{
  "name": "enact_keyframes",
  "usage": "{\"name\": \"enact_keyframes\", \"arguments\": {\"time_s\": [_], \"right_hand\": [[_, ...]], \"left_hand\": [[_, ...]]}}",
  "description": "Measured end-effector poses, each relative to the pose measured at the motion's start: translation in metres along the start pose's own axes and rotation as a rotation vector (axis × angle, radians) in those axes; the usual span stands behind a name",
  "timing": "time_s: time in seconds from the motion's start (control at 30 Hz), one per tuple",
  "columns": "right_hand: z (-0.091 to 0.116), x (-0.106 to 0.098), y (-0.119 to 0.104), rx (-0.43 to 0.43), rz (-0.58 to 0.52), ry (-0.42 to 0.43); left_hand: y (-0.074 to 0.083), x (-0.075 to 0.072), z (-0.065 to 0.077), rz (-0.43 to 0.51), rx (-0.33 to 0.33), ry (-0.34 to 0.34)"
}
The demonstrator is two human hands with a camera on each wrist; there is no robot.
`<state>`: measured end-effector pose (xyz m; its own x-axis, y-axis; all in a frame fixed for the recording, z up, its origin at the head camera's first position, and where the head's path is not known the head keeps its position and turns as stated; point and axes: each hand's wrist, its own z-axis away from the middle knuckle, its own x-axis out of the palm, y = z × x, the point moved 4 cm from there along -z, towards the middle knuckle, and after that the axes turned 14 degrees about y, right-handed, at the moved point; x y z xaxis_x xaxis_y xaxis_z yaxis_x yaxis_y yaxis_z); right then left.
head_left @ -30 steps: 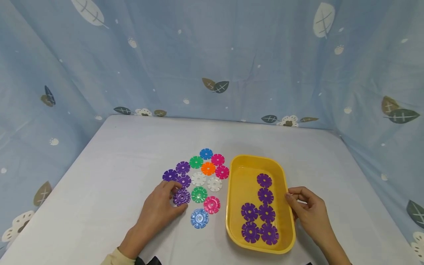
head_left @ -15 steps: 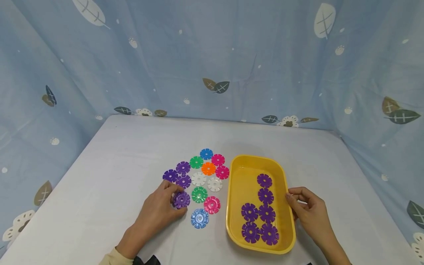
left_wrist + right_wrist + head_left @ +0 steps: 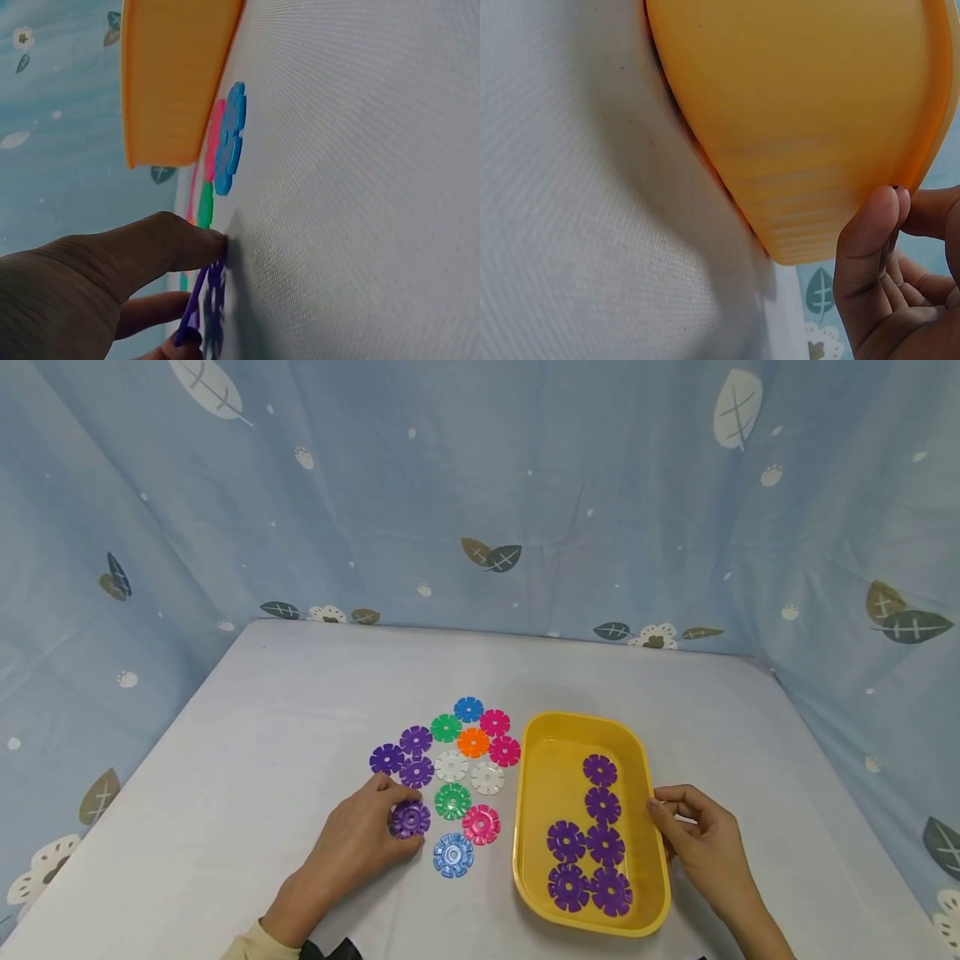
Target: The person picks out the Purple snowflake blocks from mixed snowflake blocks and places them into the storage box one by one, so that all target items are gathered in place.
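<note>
My left hand (image 3: pixel 360 839) pinches a purple snowflake disc (image 3: pixel 411 820) between thumb and fingers, low over the table. In the left wrist view that disc (image 3: pixel 192 306) is edge-on and tilted; another purple shape (image 3: pixel 215 300) shows right beside it against the cloth. On the right, my right hand (image 3: pixel 697 835) holds the side rim of a yellow tray (image 3: pixel 543 777) with thumb and forefinger. The right wrist view shows the fingertips at the rim of the tray (image 3: pixel 802 97). Several purple discs (image 3: pixel 603 844) lie flat inside it, towards its right and near end.
Left of the tray lie loose discs: several purple ones (image 3: pixel 416 771), two green (image 3: pixel 452 801), two white (image 3: pixel 452 766), an orange (image 3: pixel 473 742), several pink (image 3: pixel 481 824) and two blue (image 3: pixel 453 855). A white cloth (image 3: pixel 262 735) covers the table; a patterned blue curtain (image 3: pixel 420 485) hangs behind.
The left hand's fingers have closed in on the purple disc, which has shifted slightly towards the near side. The right hand and the tray stay where they were.
</note>
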<state>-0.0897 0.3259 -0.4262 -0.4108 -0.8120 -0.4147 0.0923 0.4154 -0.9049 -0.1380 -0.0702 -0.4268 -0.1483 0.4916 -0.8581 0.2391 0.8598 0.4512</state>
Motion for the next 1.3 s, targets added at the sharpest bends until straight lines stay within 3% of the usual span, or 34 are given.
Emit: {"name": "enact_keyframes", "arguments": {"time_s": [0.5,0.7,0.87,1.0,1.3], "right_hand": [[0.001,-0.001,0.001,-0.001,0.014,0.001],[0.001,-0.001,0.002,-0.01,0.021,0.004],[-0.001,-0.001,0.001,-0.012,0.017,0.001],[0.0,0.0,0.001,-0.014,0.016,-0.001],[0.0,0.001,0.001,-0.025,0.004,-0.003]], "left_hand": [[0.001,-0.004,0.009,-0.008,-0.008,-0.037],[0.004,-0.009,0.014,0.013,0.021,-0.053],[0.007,-0.012,0.02,0.018,0.087,-0.068],[0.008,-0.012,0.025,0.021,0.129,-0.101],[0.013,-0.014,0.033,0.058,0.13,-0.203]]}}
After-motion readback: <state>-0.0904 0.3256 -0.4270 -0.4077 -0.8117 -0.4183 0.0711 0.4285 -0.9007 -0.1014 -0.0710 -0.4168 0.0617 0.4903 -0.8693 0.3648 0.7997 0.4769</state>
